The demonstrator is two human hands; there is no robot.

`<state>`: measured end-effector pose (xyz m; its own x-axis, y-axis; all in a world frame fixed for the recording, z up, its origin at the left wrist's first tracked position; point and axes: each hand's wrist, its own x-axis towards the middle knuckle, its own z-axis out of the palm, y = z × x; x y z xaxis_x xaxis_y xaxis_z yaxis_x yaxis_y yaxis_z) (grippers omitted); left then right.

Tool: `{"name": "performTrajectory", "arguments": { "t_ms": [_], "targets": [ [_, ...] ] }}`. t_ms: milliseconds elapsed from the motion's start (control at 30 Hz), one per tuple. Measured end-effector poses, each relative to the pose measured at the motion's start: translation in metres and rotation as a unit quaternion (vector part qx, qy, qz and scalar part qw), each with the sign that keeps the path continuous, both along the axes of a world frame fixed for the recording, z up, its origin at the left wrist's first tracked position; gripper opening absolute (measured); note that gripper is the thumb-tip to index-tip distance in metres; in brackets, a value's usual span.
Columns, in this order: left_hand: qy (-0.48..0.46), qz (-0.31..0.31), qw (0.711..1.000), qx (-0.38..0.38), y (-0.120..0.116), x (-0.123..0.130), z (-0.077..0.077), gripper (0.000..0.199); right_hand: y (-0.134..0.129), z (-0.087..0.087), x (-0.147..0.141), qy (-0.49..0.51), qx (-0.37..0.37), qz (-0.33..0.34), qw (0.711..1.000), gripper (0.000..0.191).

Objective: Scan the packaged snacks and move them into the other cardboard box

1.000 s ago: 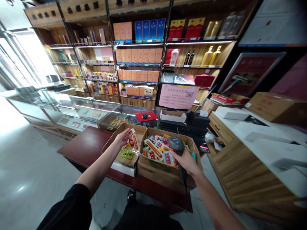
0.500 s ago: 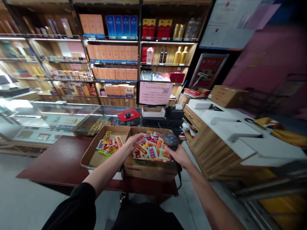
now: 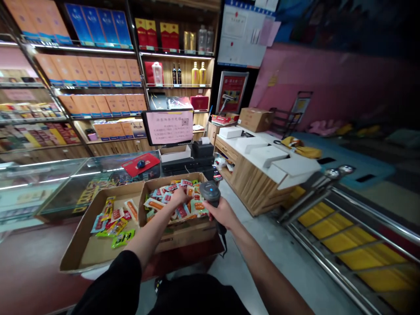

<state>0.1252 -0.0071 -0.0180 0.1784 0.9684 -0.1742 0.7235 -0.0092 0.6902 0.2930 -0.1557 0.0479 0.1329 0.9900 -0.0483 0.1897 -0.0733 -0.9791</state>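
Note:
My right hand (image 3: 220,212) grips a dark handheld barcode scanner (image 3: 210,192) by its handle, with a small blue light on its head, beside the right end of a cardboard box (image 3: 177,238). Plastic-wrapped sausage snacks (image 3: 164,191) fill this box. Over them, my left hand (image 3: 180,197) is lowered with its fingers curled together among the packets; what the fingertips hold, if anything, is hidden. To the left stands a shallow cardboard tray (image 3: 75,245) with several loose snack packets (image 3: 114,223), yellow, green and red.
Both boxes rest on a dark red table (image 3: 29,267). Behind are a glass display counter (image 3: 65,175), a red mat (image 3: 141,164) with a mouse, and a monitor (image 3: 169,127) bearing a pink sheet. A metal railing (image 3: 331,236) stands at right.
The view has swung right and come closer to the boxes. My left hand has gone from open above the packets to curled down among them. The scanner stays in my right hand.

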Motion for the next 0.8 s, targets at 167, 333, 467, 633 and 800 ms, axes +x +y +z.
{"name": "performTrajectory", "arguments": {
  "t_ms": [167,333,467,633,800],
  "targets": [
    [-0.228,0.048,0.972,-0.037,-0.006,-0.001,-0.011,0.034,-0.003,-0.010,-0.009,0.026,0.003,-0.009,1.000,0.028],
    [-0.471,0.101,0.875,-0.046,-0.012,-0.016,-0.007,0.028,0.004,-0.020,-0.017,0.031,-0.006,0.000,0.999,0.029],
    [-0.533,0.172,0.828,-0.017,-0.011,-0.025,0.003,0.030,0.011,-0.020,-0.022,0.035,-0.007,-0.003,0.999,0.028],
    [-0.630,0.170,0.758,-0.002,-0.009,-0.025,0.007,0.030,0.017,-0.020,-0.023,0.038,0.000,0.002,0.999,0.028],
    [-0.678,0.163,0.716,-0.030,-0.012,-0.022,0.015,0.046,0.015,-0.016,-0.022,0.066,-0.007,-0.001,0.998,0.029]
  ]
}}
